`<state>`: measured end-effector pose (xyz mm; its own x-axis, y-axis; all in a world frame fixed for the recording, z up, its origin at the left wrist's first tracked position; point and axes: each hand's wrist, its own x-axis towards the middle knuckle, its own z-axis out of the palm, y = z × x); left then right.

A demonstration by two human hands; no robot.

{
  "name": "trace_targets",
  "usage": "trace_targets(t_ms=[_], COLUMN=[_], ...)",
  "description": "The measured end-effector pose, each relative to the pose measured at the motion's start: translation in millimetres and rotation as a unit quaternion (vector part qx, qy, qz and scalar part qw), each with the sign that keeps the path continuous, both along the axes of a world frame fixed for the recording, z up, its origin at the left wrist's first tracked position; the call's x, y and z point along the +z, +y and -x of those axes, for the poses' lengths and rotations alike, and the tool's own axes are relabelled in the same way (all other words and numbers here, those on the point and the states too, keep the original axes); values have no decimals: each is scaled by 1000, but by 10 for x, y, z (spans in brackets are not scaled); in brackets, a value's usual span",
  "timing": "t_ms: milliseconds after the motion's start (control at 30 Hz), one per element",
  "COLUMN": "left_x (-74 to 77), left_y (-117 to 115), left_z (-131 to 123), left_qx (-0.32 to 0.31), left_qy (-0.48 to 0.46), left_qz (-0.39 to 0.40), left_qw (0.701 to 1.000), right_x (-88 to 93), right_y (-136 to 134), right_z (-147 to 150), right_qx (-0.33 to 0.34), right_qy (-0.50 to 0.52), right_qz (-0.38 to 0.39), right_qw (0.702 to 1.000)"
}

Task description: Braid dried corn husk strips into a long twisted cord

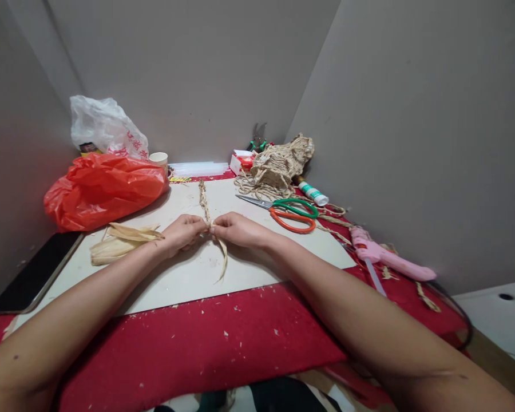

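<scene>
My left hand [185, 232] and my right hand [239, 230] meet over the white board [171, 294], fingertips pinched at the near end of a thin braid of dried husk [203, 197]. The braid runs away from me toward the back of the board. A loose strip of husk [224, 260] hangs from between my fingers toward me. Both hands are closed on the braid, and my fingers partly hide the spot where the strands meet. Beside my left wrist lie flat pieces of dried corn husk [115, 247].
Scissors [292, 213] with green and orange handles lie right of my hands. Behind them are a heap of braided cord [283, 163] and a glue bottle [313, 193]. A pink glue gun [390, 260] rests far right. At left are a red plastic bag [107, 189] and a phone [36, 272].
</scene>
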<state>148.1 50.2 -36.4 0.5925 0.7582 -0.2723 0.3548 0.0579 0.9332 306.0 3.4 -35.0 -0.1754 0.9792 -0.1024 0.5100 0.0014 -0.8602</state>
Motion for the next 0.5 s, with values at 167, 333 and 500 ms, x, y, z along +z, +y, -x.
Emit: trace_targets(t_ms=[167,333,500], left_x=[26,32,25], left_y=[-21,-17,-30], left_z=[-4,-6,-16], left_qx=[6,11,27], left_qy=[28,45,39], left_qz=[-38,-61,-64], left_qw=[999,997,997], right_x=[0,24,130], right_y=[-23,-62,-79], right_z=[47,38,4], right_qx=[6,23,-9], right_qy=[-140,-226,-221], right_qz=[-106,-140,-98], right_qw=[984,964,970])
